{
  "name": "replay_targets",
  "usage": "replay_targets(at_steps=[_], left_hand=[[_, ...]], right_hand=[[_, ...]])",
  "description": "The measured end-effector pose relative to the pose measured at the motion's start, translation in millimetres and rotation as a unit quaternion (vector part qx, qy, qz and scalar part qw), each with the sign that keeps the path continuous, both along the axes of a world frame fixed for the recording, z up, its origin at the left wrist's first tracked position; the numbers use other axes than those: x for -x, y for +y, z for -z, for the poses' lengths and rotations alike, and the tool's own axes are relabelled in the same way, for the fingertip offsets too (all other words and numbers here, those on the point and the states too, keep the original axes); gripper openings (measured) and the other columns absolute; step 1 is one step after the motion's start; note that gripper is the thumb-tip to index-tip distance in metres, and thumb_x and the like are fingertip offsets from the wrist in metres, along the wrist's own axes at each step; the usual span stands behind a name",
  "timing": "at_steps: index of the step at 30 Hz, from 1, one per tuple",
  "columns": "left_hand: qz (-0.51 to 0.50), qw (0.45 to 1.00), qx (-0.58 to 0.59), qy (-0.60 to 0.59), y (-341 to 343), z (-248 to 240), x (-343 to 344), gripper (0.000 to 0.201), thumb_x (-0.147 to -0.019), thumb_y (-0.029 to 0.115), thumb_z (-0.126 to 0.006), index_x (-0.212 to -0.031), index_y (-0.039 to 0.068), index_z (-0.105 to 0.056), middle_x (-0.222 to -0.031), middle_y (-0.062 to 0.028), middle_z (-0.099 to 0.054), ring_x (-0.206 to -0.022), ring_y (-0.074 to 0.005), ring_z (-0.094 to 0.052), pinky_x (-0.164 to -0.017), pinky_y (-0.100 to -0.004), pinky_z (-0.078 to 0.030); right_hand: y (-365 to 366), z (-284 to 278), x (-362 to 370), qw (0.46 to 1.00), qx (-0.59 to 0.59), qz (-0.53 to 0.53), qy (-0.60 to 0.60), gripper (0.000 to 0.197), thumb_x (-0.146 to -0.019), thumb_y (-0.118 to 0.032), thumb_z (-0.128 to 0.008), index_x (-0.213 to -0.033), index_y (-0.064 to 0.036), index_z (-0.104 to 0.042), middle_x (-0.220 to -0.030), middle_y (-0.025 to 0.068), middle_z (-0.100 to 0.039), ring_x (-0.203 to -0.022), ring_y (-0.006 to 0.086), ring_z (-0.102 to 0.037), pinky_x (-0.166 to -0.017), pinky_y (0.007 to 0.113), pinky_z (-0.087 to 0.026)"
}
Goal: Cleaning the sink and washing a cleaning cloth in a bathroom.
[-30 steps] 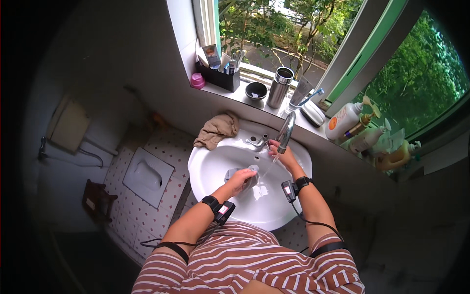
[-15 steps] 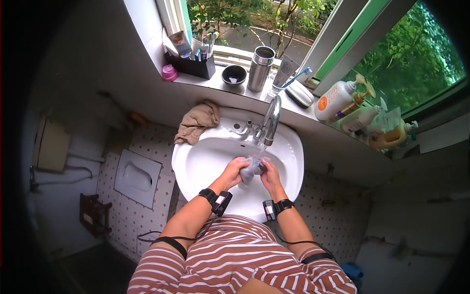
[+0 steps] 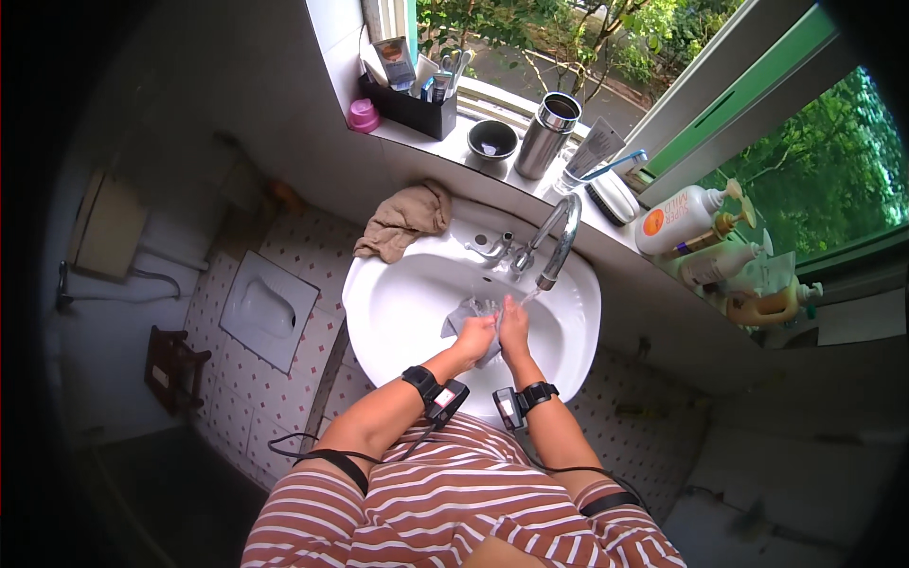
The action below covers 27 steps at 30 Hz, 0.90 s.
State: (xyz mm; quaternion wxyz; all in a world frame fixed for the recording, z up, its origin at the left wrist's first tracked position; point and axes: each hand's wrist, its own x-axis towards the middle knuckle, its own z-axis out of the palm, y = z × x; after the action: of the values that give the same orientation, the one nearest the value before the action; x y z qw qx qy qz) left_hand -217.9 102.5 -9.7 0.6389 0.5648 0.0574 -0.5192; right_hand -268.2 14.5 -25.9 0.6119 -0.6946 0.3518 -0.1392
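Observation:
Over the white sink (image 3: 377, 346), my left hand (image 3: 475, 339) is closed around a small wet grey cloth (image 3: 460, 318). My right hand (image 3: 513, 328) presses against the same cloth from the right, its fingers together; part of the cloth is hidden between the hands. Water runs from the curved chrome faucet (image 3: 572, 225) beside my right fingers. A faucet handle (image 3: 490, 248) stands to the left of the spout. On the sink's back left rim lies a crumpled brown towel (image 3: 405, 223).
Along the window ledge stand a black toiletry holder (image 3: 412, 106), a dark bowl (image 3: 492, 141), a steel tumbler (image 3: 549, 135), a brush (image 3: 614, 197) and several pump bottles (image 3: 677, 220). A squat toilet (image 3: 269, 310) and a brown stool (image 3: 174, 369) are at the left.
My hands have drawn closer together around the grey cloth, the right one now upright near the water. The whole view has turned and shifted slightly, moving the sink and ledge rightward.

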Motion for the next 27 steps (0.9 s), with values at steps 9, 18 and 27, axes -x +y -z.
replay_targets(at_steps=[9, 18, 27], left_hand=[[0.190, 0.907, -0.030, -0.375, 16, -18, -15, 0.023, -0.080, 0.009, -0.055, -0.101, 0.003, -0.063, -0.086, -0.0120, -0.064, -0.080, -0.0157, -0.059, -0.074, -0.0291, -0.046], [0.202, 0.778, -0.153, -0.576, 17, -49, -51, 0.035, -0.072, 0.011, -0.067, -0.105, 0.008, -0.055, -0.082, -0.0169, -0.063, -0.083, -0.0340, -0.058, -0.072, -0.0403, -0.046], [0.261, 0.682, -0.028, -0.682, 10, -63, -57, 0.017, -0.065, 0.014, -0.069, -0.080, 0.010, -0.063, -0.077, -0.0057, -0.060, -0.080, -0.0266, -0.055, -0.069, -0.0359, -0.047]], right_hand=[[-27, 16, 24, 0.915, -0.388, 0.107, 0.009, 0.027, -0.090, -0.030, -0.046, -0.089, -0.0054, -0.058, -0.080, 0.0047, -0.058, -0.070, 0.0135, -0.054, -0.063, 0.027, -0.043], [-48, 5, 42, 0.971, -0.223, -0.002, -0.085, 0.032, -0.080, -0.007, -0.047, -0.111, -0.0003, -0.054, -0.103, 0.0071, -0.060, -0.090, 0.0161, -0.058, -0.082, 0.030, -0.044], [-37, -39, 36, 0.931, -0.359, -0.058, -0.008, 0.027, -0.086, -0.023, -0.058, -0.104, -0.0028, -0.058, -0.092, 0.0034, -0.060, -0.081, 0.0121, -0.057, -0.069, 0.027, -0.047]])
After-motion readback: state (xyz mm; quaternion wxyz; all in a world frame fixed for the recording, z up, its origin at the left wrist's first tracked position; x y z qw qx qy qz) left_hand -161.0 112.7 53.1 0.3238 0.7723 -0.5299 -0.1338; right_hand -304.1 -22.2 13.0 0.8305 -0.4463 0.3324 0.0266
